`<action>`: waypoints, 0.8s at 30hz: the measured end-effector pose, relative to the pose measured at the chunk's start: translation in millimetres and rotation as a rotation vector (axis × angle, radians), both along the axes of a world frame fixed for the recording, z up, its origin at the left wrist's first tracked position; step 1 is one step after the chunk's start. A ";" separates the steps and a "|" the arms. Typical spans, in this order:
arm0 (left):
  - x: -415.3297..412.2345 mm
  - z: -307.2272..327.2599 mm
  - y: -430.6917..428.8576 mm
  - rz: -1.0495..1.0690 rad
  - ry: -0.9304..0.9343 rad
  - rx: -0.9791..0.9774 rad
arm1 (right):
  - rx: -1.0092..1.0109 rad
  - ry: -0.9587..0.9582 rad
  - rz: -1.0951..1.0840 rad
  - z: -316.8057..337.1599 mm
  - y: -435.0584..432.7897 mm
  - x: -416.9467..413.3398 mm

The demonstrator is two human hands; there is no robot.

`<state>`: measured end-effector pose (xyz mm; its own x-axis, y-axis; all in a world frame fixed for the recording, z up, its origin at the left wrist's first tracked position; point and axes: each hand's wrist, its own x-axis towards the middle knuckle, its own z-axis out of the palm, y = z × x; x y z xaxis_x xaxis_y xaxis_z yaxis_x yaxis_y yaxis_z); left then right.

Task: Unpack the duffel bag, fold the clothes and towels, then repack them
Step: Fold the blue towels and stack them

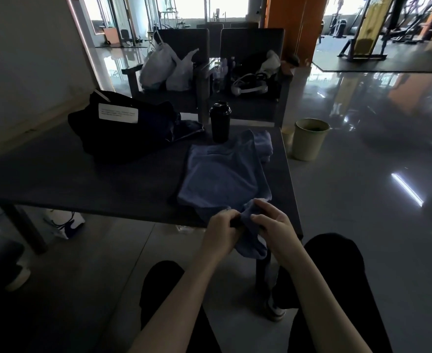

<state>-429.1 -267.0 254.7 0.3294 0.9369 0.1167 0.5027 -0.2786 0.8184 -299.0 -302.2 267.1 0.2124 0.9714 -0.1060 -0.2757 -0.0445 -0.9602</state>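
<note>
A blue towel point(222, 174) lies spread on the right part of the dark table point(82, 179), its near end hanging over the table's front edge. My left hand point(221, 225) and my right hand point(273, 225) both pinch that hanging end, close together. A second blue towel point(264, 143) lies bunched behind the spread one. The black duffel bag point(123, 126) with a white label sits at the back left of the table, dark clothes point(186, 128) spilling from its right side.
A black shaker bottle point(220, 122) stands behind the towel. A pale green bin point(309, 138) is on the floor right of the table. Two chairs behind hold white plastic bags point(166, 67) and gear. A shoe point(67, 224) lies under the table.
</note>
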 end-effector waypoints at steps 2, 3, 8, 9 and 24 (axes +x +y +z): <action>0.4 5.2 5.3 0.035 -0.028 -0.060 | 0.031 -0.178 -0.023 -6.0 0.4 6.2; 0.1 8.7 8.4 0.062 -0.032 -0.086 | 0.033 -0.256 -0.017 -11.2 0.0 10.1; -1.8 20.9 22.3 0.100 -0.068 -0.197 | -0.077 -0.514 0.019 -28.2 -6.6 13.9; -2.2 21.7 23.7 0.095 -0.089 -0.221 | -0.063 -0.553 -0.006 -27.4 -7.2 12.0; -87.4 50.1 25.0 0.114 0.148 -0.256 | 0.085 -0.277 -0.188 18.9 -25.5 33.6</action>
